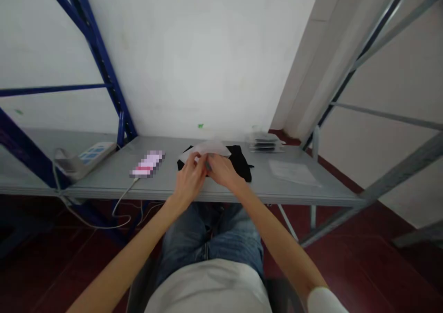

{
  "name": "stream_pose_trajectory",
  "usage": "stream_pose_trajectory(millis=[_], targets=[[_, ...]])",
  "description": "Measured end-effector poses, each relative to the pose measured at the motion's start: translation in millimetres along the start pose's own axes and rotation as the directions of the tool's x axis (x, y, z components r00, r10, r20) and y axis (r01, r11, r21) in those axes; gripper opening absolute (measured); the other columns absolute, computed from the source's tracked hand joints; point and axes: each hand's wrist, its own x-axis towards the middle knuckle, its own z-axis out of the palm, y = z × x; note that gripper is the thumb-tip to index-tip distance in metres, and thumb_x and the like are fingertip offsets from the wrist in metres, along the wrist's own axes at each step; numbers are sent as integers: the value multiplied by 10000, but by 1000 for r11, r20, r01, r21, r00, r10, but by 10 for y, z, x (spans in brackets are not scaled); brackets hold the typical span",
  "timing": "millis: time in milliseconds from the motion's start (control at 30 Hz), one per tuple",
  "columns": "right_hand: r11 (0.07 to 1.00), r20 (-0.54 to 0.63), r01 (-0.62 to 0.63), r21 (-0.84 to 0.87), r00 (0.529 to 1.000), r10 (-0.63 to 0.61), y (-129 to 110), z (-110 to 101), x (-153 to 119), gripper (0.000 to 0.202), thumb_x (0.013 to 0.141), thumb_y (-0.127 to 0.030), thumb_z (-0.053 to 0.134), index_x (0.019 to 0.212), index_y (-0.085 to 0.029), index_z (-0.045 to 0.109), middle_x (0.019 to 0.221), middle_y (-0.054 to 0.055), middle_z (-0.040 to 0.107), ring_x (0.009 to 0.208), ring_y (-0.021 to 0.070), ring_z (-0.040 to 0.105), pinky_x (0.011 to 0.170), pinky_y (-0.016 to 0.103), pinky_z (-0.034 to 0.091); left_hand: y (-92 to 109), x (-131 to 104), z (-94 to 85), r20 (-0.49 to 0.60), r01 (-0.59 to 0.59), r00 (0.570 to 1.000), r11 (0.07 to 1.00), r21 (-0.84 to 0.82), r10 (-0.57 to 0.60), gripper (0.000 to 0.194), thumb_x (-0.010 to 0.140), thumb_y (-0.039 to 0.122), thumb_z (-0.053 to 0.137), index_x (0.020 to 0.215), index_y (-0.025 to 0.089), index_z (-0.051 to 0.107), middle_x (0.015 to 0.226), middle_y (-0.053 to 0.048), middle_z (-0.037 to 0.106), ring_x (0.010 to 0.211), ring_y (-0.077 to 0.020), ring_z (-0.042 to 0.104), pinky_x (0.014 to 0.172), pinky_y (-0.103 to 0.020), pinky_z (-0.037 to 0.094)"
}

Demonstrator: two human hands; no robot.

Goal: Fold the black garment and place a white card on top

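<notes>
Both hands meet over a black cloth item [239,161] that lies on the grey table [166,183]. My left hand [190,177] has its fingers closed on the near edge of a translucent plastic bag [207,147]. Close beside it, my right hand [221,167] pinches the same edge, thumbs almost touching. The bag spreads out beyond the fingers and covers part of the black cloth. What lies between the fingertips is partly hidden.
Right of the cloth lies a flat clear plastic bag [292,172]. A stack of bagged dark items [265,143] stands near the wall. On the left are a phone [148,164] with a white cable [121,197] and a power strip [97,156]. Blue posts [100,54] frame the left side.
</notes>
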Motion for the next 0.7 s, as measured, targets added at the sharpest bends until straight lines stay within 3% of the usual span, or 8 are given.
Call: stream_pose_trajectory(millis=[67, 133, 200, 267, 333, 433, 533, 700], targets=[[984, -74, 154, 85, 986, -148, 36, 23, -31, 316, 1062, -256, 501, 1344, -233, 640, 1282, 107, 717, 1098, 234, 715, 904, 314, 552, -44, 10, 14, -11, 23, 1000, 1000, 18, -23, 436, 987, 164, 503, 1416, 209, 564, 1340, -165, 607, 972, -255, 695, 629, -292, 524], [961, -228, 207, 182, 960, -163, 107, 84, -99, 312, 1075, -241, 449, 1275, -242, 689, 1219, 67, 747, 1083, 200, 713, 924, 283, 535, -86, 15, 35, -33, 41, 999, 999, 27, -40, 450, 979, 142, 488, 1421, 188, 559, 1309, -169, 625, 990, -269, 697, 659, -305, 536], [962, -403, 63, 264, 914, 50, 247, 149, -155, 338, 1082, -261, 405, 1223, -225, 710, 1130, 65, 769, 979, 187, 726, 902, 280, 531, -118, 22, 55, -39, 62, 997, 998, 31, -61, 457, 973, 126, 482, 1420, 176, 559, 1274, -164, 644, 984, -267, 700, 674, -305, 537], [918, -474, -201, 343, 807, 354, 466, 183, -151, 360, 1075, -288, 387, 1204, -190, 709, 1053, 87, 777, 876, 201, 727, 863, 305, 533, -138, 33, 59, -30, 88, 996, 995, 48, -87, 458, 975, 123, 477, 1424, 170, 559, 1270, -160, 651, 987, -262, 701, 702, -308, 542], [820, -368, -437, 371, 741, 561, 726, 185, -71, 344, 1057, -335, 446, 1201, -161, 706, 1042, 113, 782, 916, 239, 734, 864, 326, 529, -152, 51, 40, -11, 117, 993, 990, 79, -117, 465, 987, 131, 468, 1443, 171, 548, 1300, -156, 648, 1019, -261, 699, 742, -314, 549], [709, -4, -650, 274, 737, 676, 1050, 185, 133, 395, 1022, -465, 552, 1131, -134, 738, 1018, 156, 783, 987, 286, 737, 853, 338, 534, -173, 79, -19, 16, 152, 988, 981, 120, -155, 470, 1008, 154, 452, 1470, 174, 531, 1321, -151, 644, 1066, -265, 690, 782, -321, 554], [665, 223, -715, 217, 699, 679, 1200, 237, 321, 467, 970, -548, 634, 1071, -108, 755, 968, 181, 778, 918, 294, 746, 792, 343, 548, -201, 100, -71, 29, 179, 983, 974, 136, -184, 466, 1011, 164, 442, 1469, 171, 531, 1311, -154, 646, 1077, -269, 687, 791, -328, 558], [589, 321, -757, 281, 653, 686, 1233, 338, 472, 420, 843, -492, 812, 1006, -109, 753, 898, 153, 764, 905, 292, 724, 729, 330, 549, -231, 111, -98, 37, 195, 979, 971, 140, -202, 467, 1014, 171, 439, 1475, 169, 515, 1331, -167, 630, 1092, -277, 683, 786, -333, 557]])
